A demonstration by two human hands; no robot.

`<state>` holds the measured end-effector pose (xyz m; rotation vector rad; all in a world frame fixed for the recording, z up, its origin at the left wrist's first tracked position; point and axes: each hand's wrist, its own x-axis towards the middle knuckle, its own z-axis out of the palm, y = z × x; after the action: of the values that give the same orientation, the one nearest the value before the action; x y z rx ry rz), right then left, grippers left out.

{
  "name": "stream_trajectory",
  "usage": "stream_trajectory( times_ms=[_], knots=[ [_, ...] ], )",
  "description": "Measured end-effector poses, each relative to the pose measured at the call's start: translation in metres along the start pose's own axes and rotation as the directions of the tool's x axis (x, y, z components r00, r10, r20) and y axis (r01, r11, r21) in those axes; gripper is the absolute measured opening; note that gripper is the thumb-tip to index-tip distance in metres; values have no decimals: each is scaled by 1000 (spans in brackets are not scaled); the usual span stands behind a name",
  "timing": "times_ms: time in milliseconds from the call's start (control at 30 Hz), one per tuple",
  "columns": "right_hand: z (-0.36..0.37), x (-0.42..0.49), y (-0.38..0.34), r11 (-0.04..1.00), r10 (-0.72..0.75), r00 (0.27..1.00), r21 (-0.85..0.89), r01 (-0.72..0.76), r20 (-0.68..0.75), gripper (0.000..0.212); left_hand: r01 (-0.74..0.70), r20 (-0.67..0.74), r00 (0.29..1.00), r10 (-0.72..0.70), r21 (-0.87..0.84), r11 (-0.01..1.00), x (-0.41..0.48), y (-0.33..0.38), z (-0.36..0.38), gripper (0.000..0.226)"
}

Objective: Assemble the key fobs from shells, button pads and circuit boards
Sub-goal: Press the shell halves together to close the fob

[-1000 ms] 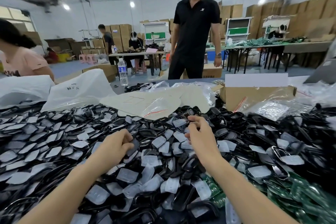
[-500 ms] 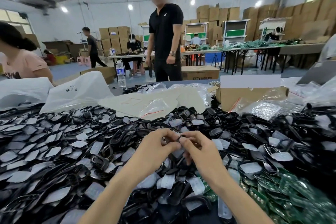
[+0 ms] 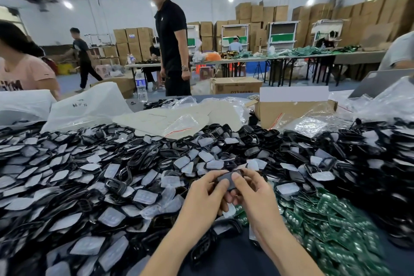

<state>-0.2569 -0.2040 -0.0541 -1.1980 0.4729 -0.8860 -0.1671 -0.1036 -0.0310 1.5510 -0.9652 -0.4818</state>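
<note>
Nearest, the left hand [image 3: 205, 191] and right hand [image 3: 252, 192] meet above the table, both curled round one black shell [image 3: 225, 180], thumbs pressing its grey face. This looks like seating a button pad in the shell. Next should come a circuit board, so one hand must let go and reach the green circuit boards [image 3: 324, 219] heaped just right of the hands. Beyond lie loose shells and translucent button pads [image 3: 139, 195], then a cardboard box [image 3: 291, 112] and a standing person [image 3: 172, 47]
</note>
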Motion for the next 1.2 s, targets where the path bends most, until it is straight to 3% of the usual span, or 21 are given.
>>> stream_trajectory(
  times_ms=[200, 367, 500, 633, 733, 900, 1000, 1133, 1200],
  knots=[
    [-12, -3, 4, 998, 40, 999, -46, -41, -11, 6, 16, 144, 989, -16, -3, 1000, -8, -1, -5, 24],
    [-12, -6, -2, 983, 183, 983, -11, -183, 22, 4, 69, 238, 969, -72, 25, 997, -13, -1, -14, 25],
    [-22, -11, -12, 958, 173, 982, -244, -150, 75, 6, 203, 251, 948, -193, -15, 979, -24, -4, -15, 19],
    [-33, -6, -26, 967, 101, 995, -232, -104, -26, 8, 349, 413, 852, -323, 14, 937, -34, -1, -10, 19],
    [-40, 1, -33, 973, 63, 991, -212, -86, -114, 9, 369, 487, 784, -385, 133, 920, -40, 1, -1, 17],
    [-53, 13, -46, 975, 15, 979, -216, -61, -206, 14, 316, 478, 731, -487, 394, 863, -36, 8, -4, 23],
    [-62, 18, -53, 968, -8, 968, -245, -56, -251, 18, 258, 440, 746, -500, 502, 825, -25, 16, -12, 16],
    [-73, 19, -60, 964, -44, 951, -264, -41, -305, 19, -8, 387, 875, -290, 612, 791, -8, 26, 10, 16],
    [-79, 20, -63, 957, -65, 943, -289, -35, -326, 19, -172, 430, 880, -203, 685, 708, -1, 30, 38, 23]
  ],
)
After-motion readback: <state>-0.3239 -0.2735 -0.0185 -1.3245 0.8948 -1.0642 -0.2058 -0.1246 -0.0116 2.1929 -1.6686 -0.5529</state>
